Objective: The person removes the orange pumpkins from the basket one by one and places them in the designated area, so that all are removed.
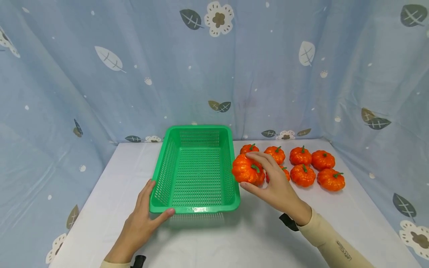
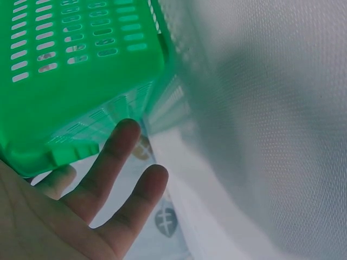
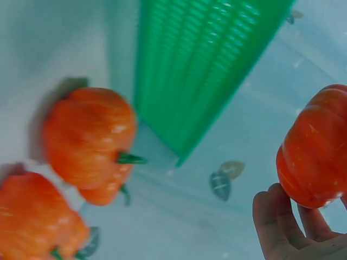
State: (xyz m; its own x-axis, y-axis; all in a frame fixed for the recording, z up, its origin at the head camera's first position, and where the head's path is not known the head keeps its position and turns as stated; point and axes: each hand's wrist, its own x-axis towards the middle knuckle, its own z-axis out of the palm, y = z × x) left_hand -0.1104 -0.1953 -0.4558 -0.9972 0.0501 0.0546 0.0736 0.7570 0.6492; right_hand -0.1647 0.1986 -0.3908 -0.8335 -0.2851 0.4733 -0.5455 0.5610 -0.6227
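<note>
A green plastic basket [image 1: 197, 175] with perforated walls stands on the white table, its inside bare. My left hand [image 1: 139, 221] holds its near left corner, with the thumb on the front rim and fingers along the left side. In the left wrist view, spread fingers [image 2: 111, 162] lie beside the basket's outer wall [image 2: 81, 81]. An orange toy pumpkin [image 1: 247, 170] with a green stem is gripped by my right hand [image 1: 276, 186], thumb below and fingers above, beside the basket's right rim. The right wrist view shows this pumpkin [image 3: 320, 146] raised, with fingertips [image 3: 276, 200] against it.
Several more toy pumpkins stand in two rows right of the basket, including a near right one [image 1: 331, 179] and a far right one [image 1: 323, 160]. A blue patterned curtain [image 1: 187, 89] hangs behind the white table [image 1: 264, 238] and along its sides.
</note>
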